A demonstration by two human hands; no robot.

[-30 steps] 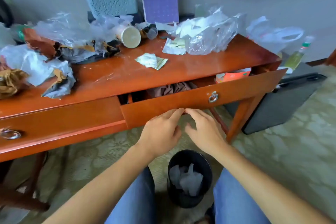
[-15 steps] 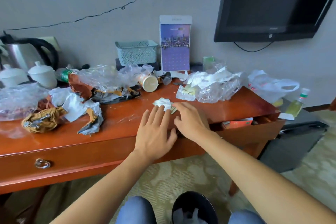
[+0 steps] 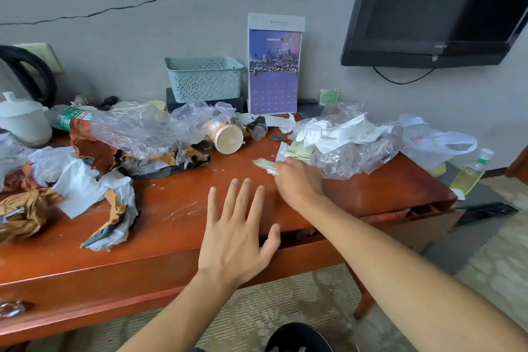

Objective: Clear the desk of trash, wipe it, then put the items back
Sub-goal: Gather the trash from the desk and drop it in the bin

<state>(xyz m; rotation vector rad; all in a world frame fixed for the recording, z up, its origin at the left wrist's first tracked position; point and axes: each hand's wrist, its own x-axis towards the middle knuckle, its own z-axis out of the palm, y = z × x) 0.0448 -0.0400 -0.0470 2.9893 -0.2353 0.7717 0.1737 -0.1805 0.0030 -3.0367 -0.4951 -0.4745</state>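
My right hand [image 3: 297,183] grips a small crumpled white paper scrap [image 3: 264,164] over the middle of the red-brown desk [image 3: 177,208]. My left hand [image 3: 237,234] hovers flat above the desk's front edge, fingers spread, holding nothing. Trash covers the desk: clear plastic wrap [image 3: 137,128], torn brown and white paper [image 3: 85,180], a tipped paper cup [image 3: 227,138], and a clear bag of white paper [image 3: 343,143] just right of my right hand.
At the back stand a teal basket [image 3: 204,78], a purple calendar [image 3: 274,66], a white teapot [image 3: 23,120] and a kettle [image 3: 28,71]. The right drawer [image 3: 400,213] is slightly open. A black bin [image 3: 297,337] sits below. A television [image 3: 434,6] hangs on the wall.
Both hands rose from the drawer front to the desktop. My right hand took hold of the paper scrap and moved it right and further back; my left hand drew back and spread open.
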